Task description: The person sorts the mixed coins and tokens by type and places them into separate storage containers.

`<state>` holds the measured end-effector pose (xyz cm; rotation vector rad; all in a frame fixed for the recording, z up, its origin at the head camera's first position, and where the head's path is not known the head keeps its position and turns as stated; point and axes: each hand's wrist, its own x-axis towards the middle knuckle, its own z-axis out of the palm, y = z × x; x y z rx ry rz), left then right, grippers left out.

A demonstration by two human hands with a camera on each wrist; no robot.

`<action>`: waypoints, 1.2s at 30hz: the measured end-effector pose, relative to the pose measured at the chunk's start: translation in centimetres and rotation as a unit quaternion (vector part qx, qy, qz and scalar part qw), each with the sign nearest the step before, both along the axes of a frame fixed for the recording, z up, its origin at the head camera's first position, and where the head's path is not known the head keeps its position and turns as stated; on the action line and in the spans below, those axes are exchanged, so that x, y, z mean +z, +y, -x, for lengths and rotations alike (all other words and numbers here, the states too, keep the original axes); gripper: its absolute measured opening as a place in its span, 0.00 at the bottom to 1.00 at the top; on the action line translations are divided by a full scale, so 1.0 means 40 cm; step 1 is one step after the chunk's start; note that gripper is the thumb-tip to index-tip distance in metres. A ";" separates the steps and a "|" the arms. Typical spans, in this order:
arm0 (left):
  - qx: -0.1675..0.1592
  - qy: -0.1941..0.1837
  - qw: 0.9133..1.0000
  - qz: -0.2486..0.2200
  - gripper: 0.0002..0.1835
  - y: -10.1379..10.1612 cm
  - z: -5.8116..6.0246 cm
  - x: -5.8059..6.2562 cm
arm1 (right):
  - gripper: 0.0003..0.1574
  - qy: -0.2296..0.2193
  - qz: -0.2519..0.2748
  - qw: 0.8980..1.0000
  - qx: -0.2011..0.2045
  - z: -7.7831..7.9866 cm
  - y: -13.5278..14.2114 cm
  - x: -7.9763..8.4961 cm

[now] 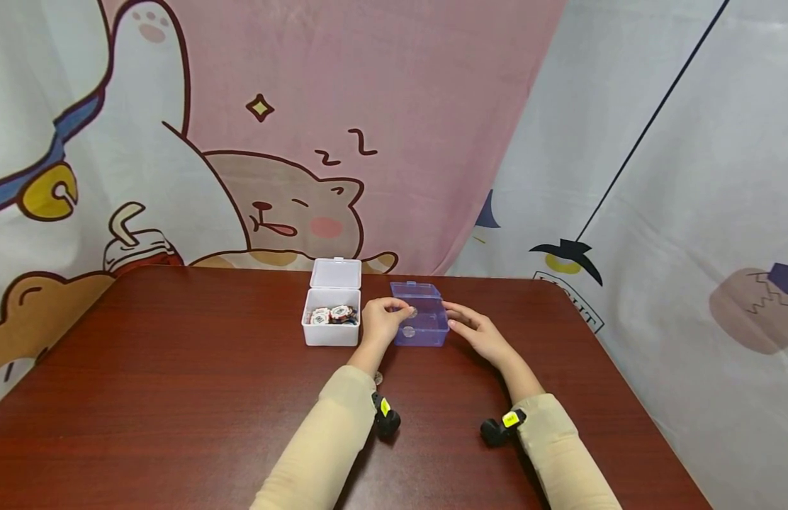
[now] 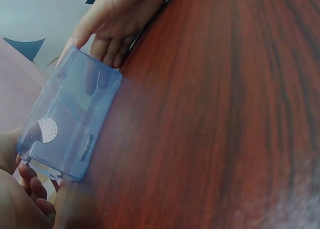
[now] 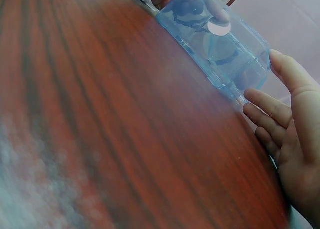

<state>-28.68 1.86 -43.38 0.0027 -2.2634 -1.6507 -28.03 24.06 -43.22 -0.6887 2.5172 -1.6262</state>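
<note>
A see-through purple plastic box (image 1: pixel 435 333) stands on the table with its lid tipped back. My left hand (image 1: pixel 379 322) reaches over the box's left side and pinches a silvery coin (image 2: pixel 48 130) between thumb and finger, inside the box's outline. Another coin (image 1: pixel 409 331) shows low in the box, near its front left. At the box's right side, my right hand (image 1: pixel 482 336) rests with loosely bent fingers, fingertips (image 3: pixel 274 59) against or very close to the wall. Part of a third coin (image 1: pixel 378 378) peeks out on the table beside the left wrist.
Left of the purple box stands a white box (image 1: pixel 330 338) with its lid raised, holding several patterned round chips (image 1: pixel 333 314). Both boxes are near the far edge of the brown wooden table (image 1: pixel 196 397). A printed cloth (image 1: pixel 432 106) hangs behind.
</note>
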 end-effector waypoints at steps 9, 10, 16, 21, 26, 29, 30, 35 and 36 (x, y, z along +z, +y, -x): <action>-0.007 -0.016 1.000 0.018 0.06 -0.004 -0.006 0.009 | 0.29 -0.003 0.001 1.000 0.000 -0.002 -0.002 0.005; -0.009 -0.015 1.000 0.021 0.08 -0.006 -0.007 0.010 | 0.28 -0.002 0.002 1.000 0.000 -0.002 -0.002 0.005; -0.024 0.014 0.999 0.029 0.14 -0.013 -0.015 0.002 | 0.29 0.002 0.006 1.000 0.006 0.003 -0.003 0.000; -0.027 0.050 0.998 0.021 0.16 -0.015 -0.019 -0.006 | 0.29 -0.001 0.011 1.000 0.008 0.003 -0.001 -0.002; -0.039 0.061 0.997 0.003 0.17 -0.016 -0.028 0.003 | 0.29 -0.004 0.013 1.000 0.008 0.003 0.001 -0.001; -0.049 0.059 0.997 -0.007 0.17 -0.019 -0.037 0.012 | 0.29 -0.003 0.012 1.000 0.008 0.004 0.001 -0.001; -0.054 0.059 0.997 -0.010 0.17 -0.020 -0.040 0.015 | 0.29 -0.003 0.012 1.000 0.007 0.004 0.001 -0.001; -0.082 0.064 0.994 -0.018 0.18 -0.028 -0.063 0.026 | 0.28 -0.003 0.010 1.000 0.005 0.003 0.000 -0.001; -0.087 0.067 0.994 -0.019 0.18 -0.030 -0.067 0.027 | 0.28 -0.003 0.010 1.000 0.005 0.003 0.000 -0.001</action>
